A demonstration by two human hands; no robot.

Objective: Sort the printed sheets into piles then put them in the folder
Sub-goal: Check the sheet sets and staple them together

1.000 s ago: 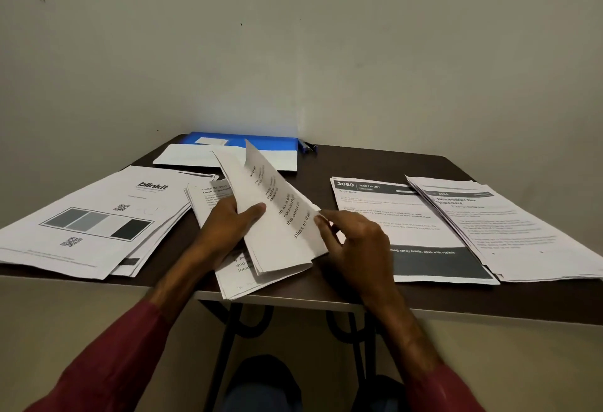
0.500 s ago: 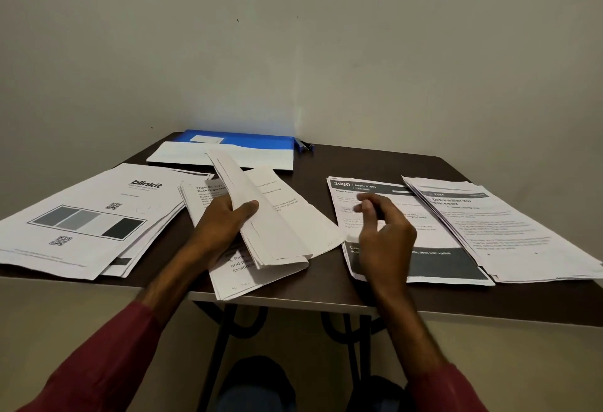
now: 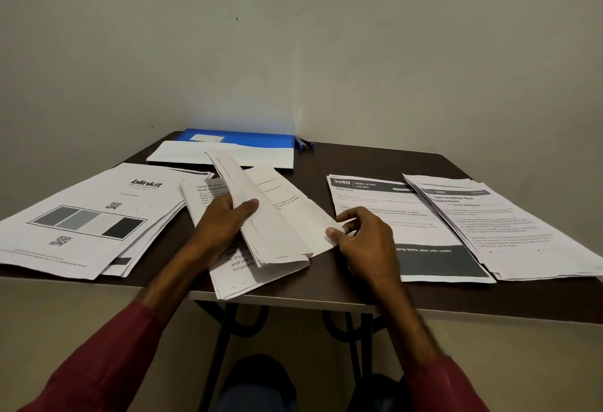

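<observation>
My right hand (image 3: 365,238), raised empty a moment ago, now pinches the edge of a white printed sheet (image 3: 303,212) peeled from the bundle of white sheets (image 3: 267,242) my left hand (image 3: 225,219) grips. Paper piles (image 3: 88,216) flank them on the dark brown bench (image 3: 359,163); a blue plastic folder (image 3: 248,137) lies near the grey wall (image 3: 293,52).

I see a dark table (image 3: 359,163) holding four paper piles — blinkit pile (image 3: 81,216) far left, centre pile (image 3: 199,196), 3080 pile (image 3: 434,258), rightmost pile (image 3: 505,225) — blue folder (image 3: 254,137) and pens (image 3: 305,144) at the back.
</observation>
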